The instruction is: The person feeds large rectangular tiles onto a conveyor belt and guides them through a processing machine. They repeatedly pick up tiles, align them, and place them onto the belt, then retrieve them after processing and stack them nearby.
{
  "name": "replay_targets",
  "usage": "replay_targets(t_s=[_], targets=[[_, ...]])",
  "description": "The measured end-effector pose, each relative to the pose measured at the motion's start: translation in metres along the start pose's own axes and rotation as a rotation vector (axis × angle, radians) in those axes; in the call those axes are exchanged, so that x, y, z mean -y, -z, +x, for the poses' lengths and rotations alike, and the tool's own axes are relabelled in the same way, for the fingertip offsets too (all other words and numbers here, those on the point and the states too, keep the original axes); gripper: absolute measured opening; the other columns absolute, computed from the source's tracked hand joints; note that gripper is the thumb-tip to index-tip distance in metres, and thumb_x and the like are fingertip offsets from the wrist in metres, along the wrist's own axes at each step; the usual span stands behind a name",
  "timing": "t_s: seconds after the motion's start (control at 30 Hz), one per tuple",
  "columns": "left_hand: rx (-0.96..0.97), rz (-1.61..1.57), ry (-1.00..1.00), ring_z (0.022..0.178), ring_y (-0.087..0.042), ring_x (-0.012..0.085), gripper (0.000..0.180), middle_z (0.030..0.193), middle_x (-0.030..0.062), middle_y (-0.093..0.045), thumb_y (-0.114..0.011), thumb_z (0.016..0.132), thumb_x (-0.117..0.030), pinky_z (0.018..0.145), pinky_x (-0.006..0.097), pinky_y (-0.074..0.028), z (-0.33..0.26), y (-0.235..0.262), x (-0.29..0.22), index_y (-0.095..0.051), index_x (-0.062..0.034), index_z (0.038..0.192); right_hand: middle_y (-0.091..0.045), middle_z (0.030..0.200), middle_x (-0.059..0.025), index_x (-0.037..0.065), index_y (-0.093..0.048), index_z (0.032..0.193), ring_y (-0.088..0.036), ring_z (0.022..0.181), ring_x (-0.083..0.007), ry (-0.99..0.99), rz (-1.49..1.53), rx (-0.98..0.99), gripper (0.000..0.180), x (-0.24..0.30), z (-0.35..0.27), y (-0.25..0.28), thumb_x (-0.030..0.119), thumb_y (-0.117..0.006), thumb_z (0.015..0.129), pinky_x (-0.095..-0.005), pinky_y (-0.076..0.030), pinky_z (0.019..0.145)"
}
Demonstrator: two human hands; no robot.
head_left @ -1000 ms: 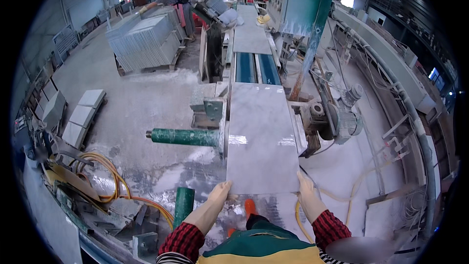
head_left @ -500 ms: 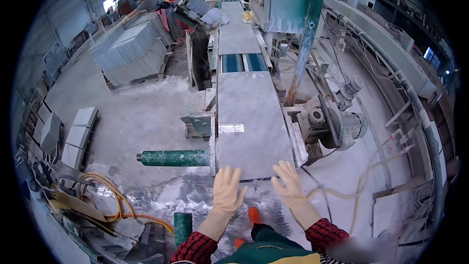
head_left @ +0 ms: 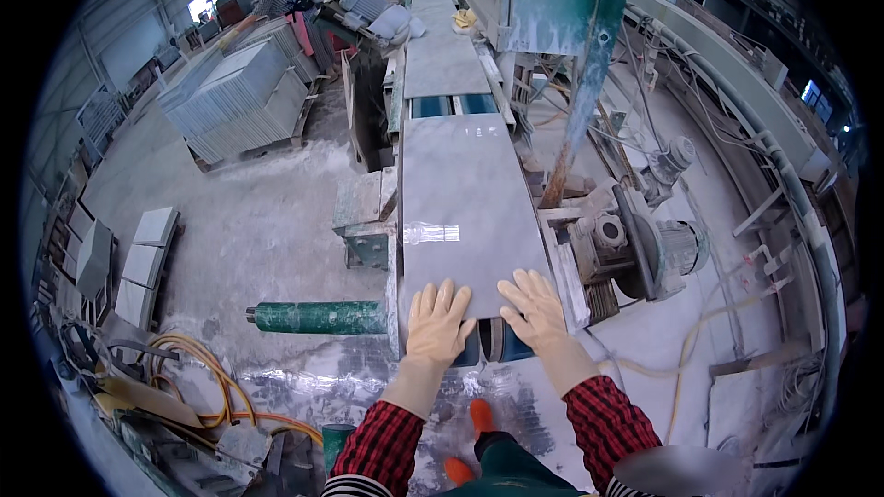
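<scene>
A long, smooth grey stone slab [head_left: 470, 184] lies flat on a belt conveyor in front of me. My left hand [head_left: 439, 322], in a cream rubber glove, rests at the slab's near left corner with its fingers stretched out. At the near right corner my right hand [head_left: 537, 315], gloved alike, has its fingers spread on the slab's surface. Neither hand is wrapped round anything. Between my hands, blue conveyor belts [head_left: 517, 348] show beyond the slab's near edge. Another grey slab [head_left: 446, 60] lies farther along the same line, with a short stretch of belt between the two.
Right of the conveyor sits a motor with a gearbox [head_left: 681, 247]; a green cabinet [head_left: 557, 0] hangs over its far side. A green roller [head_left: 318, 317] juts out at left. Stacked slabs [head_left: 235, 97] stand farther left, near another person [head_left: 272, 0]. Hoses [head_left: 221, 377] coil at lower left.
The near slab has slid away from me, uncovering belt at the conveyor's near end. Both hands have moved forward onto its near edge, and the gap to the far slab has narrowed.
</scene>
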State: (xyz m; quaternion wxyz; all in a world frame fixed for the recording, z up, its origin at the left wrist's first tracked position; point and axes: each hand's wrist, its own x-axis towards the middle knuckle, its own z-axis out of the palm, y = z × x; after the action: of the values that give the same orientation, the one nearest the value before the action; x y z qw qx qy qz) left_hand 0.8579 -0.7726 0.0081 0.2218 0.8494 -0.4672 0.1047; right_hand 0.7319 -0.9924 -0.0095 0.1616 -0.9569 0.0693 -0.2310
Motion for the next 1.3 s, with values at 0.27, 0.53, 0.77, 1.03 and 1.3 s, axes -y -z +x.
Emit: replay_targets(t_s=[0.27, 0.53, 0.77, 1.03, 1.3], targets=[[0.093, 0.015, 0.075, 0.145, -0.048, 0.0435, 0.059, 0.160, 0.0166, -0.054, -0.073, 0.101, -0.039, 0.126, 0.057, -0.035, 0.083, -0.025, 0.043, -0.059, -0.0199, 0.154, -0.055, 0.162, -0.0186, 0.020, -0.070, 0.148, -0.045, 0.151, -0.0438, -0.113, 0.065, 0.106, 0.052, -0.051, 0.079, -0.034, 0.032, -0.076, 0.098, -0.0517, -0.034, 0.129], [0.024, 0.039, 0.071, 0.143, -0.051, 0.0428, 0.059, 0.156, 0.0167, -0.058, -0.078, 0.097, -0.035, 0.123, 0.054, -0.039, 0.101, -0.036, 0.053, -0.062, -0.0188, 0.151, -0.054, 0.164, -0.0187, 0.019, -0.070, 0.148, -0.043, 0.153, -0.0429, -0.119, 0.116, 0.159, 0.053, -0.059, 0.104, -0.031, 0.031, -0.077, 0.097, -0.0506, -0.034, 0.129], [0.013, 0.056, 0.057, 0.143, -0.052, 0.0453, 0.058, 0.158, 0.0174, -0.057, -0.078, 0.097, -0.035, 0.124, 0.056, -0.039, 0.113, -0.039, 0.057, -0.063, -0.0188, 0.151, -0.058, 0.157, -0.0196, 0.017, -0.071, 0.145, -0.049, 0.144, -0.0426, -0.023, 0.037, 0.037, 0.051, -0.071, 0.110, -0.042, 0.034, -0.076, 0.096, -0.0512, -0.038, 0.124], [0.014, 0.100, 0.034, 0.141, -0.053, 0.0438, 0.058, 0.157, 0.0181, -0.058, -0.076, 0.098, -0.035, 0.123, 0.055, -0.039, 0.127, -0.047, 0.067, -0.063, -0.0170, 0.151, -0.058, 0.157, -0.0171, 0.018, -0.071, 0.143, -0.050, 0.144, -0.0409, -0.071, 0.044, 0.093, 0.049, -0.069, 0.128, -0.037, 0.033, -0.076, 0.097, -0.0495, -0.039, 0.124], [0.108, 0.093, 0.057, 0.151, -0.046, 0.0429, 0.060, 0.163, 0.0187, -0.053, -0.070, 0.104, -0.037, 0.127, 0.053, -0.035, 0.124, -0.036, 0.074, -0.055, -0.0145, 0.157, -0.061, 0.155, -0.0148, 0.019, -0.068, 0.148, -0.051, 0.144, -0.0373, -0.034, -0.002, 0.056, 0.052, -0.070, 0.138, -0.041, 0.034, -0.076, 0.099, -0.0475, -0.039, 0.124]])
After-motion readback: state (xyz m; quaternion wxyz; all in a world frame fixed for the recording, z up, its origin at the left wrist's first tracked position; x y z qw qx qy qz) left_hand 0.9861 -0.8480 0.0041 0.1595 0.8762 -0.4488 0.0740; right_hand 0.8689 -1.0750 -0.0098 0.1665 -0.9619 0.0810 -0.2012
